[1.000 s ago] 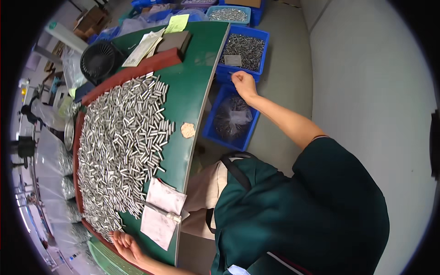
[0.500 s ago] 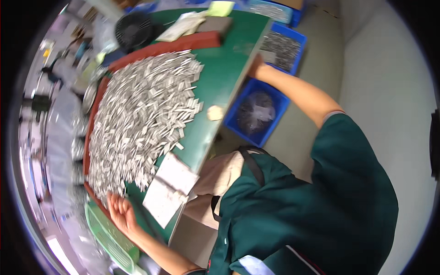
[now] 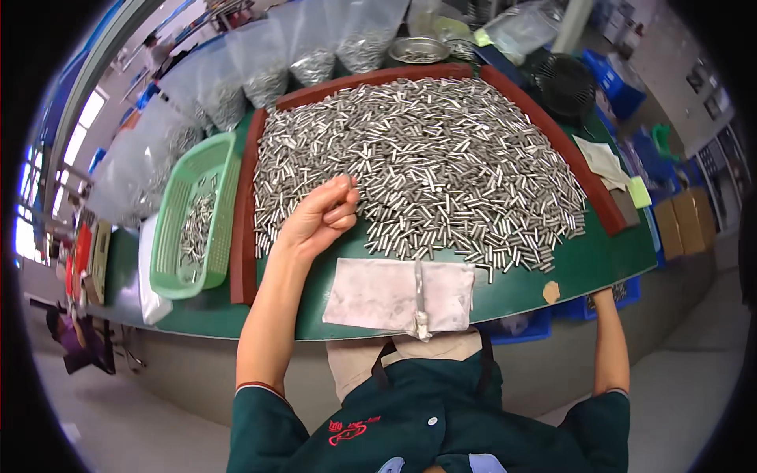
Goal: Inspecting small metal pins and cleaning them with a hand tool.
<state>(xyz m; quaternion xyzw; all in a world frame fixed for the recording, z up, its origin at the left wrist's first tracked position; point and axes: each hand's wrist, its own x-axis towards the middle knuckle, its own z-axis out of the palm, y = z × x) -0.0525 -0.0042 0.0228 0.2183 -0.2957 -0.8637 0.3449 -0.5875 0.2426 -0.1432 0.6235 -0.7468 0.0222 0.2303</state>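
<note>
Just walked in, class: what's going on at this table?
A person's left hand, fingers curled, is over the small metal pins spread across a green table; whether it grips one is unclear. The right hand is mostly hidden by the table's near edge, by a blue bin. A pale cloth lies before the pins.

You wear a dark green short-sleeved shirt [image 3: 473, 410] with red-and-white cuff trim [image 3: 263, 386], a red stitched emblem [image 3: 347, 431], a white button [image 3: 432, 421], pale blue collar tips [image 3: 487, 463], beige trousers [image 3: 347, 366] and dark straps [image 3: 384, 367].
</note>
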